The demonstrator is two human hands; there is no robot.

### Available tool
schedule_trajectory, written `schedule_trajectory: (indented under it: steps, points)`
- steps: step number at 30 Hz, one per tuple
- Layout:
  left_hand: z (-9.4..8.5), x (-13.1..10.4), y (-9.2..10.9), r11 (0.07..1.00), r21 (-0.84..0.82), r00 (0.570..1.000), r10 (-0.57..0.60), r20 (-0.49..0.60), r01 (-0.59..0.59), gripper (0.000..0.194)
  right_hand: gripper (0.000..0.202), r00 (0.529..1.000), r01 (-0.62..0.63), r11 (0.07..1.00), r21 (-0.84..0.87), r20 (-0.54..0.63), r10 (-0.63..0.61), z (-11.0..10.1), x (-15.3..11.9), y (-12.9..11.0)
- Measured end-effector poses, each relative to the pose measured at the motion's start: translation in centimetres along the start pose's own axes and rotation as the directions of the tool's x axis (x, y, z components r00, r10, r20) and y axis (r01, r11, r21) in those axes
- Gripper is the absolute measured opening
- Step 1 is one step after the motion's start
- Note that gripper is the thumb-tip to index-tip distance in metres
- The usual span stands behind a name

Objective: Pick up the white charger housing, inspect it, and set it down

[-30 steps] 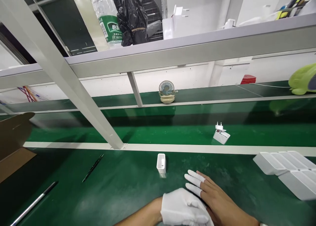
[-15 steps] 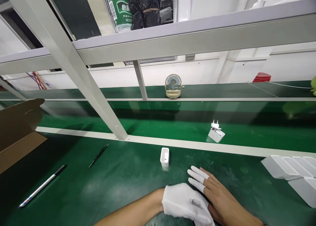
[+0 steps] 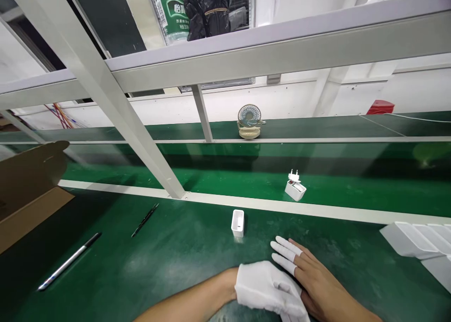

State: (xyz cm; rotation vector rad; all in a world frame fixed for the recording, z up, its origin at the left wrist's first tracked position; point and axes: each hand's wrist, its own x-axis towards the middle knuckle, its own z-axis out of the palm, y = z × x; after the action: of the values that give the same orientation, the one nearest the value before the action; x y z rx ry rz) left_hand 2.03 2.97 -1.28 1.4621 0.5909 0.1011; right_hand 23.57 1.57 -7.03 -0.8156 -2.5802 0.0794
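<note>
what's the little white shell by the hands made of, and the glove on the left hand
The small white shell looks like moulded plastic: smooth, glossy, thin even walls around an open hollow. The glove on the left hand looks like soft matt white fabric, probably cotton or knit, since it creases over the knuckles.

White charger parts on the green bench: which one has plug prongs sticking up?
The white charger on the belt beyond the white rail, tilted, with two prongs on top. The white shell nearer the hands stands open-topped with no prongs.
</note>
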Motion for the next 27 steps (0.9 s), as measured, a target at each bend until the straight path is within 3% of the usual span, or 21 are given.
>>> schedule_trajectory:
  steps: [9,14,17,20,23,27]
  points:
    - [-0.2,0.8,-2.0,0.998,0.020,0.998,0.053,0.038,-0.053,0.055,0.075,1.000,0.006,1.000,-0.011,0.027,-0.005,1.2,-1.1,0.6]
    - [-0.3,1.2,-3.0,0.994,-0.102,0.998,-0.040,0.052,0.045,0.050,0.076,0.999,0.031,0.999,-0.033,-0.012,-0.032,0.6,-0.7,0.4]
    - [-0.3,1.7,-2.6,0.973,-0.205,0.977,-0.066,0.205,0.109,0.057,0.082,1.000,0.016,1.000,-0.006,-0.007,-0.016,0.3,-0.5,0.3]
    - [0.0,2.1,-1.6,0.944,-0.305,0.932,-0.009,0.361,0.127,0.062,0.087,1.000,-0.009,1.000,0.027,0.009,0.009,0.3,-0.6,0.3]
    - [0.7,1.7,-0.8,0.947,-0.316,0.960,0.044,0.277,0.048,0.060,0.082,0.999,-0.026,0.998,0.054,0.023,0.025,0.5,-0.7,0.3]
    - [2.5,0.6,-0.7,0.998,-0.058,0.999,0.009,0.043,-0.006,0.056,0.068,0.999,-0.033,0.997,0.073,-0.032,0.036,0.4,-0.4,0.1]
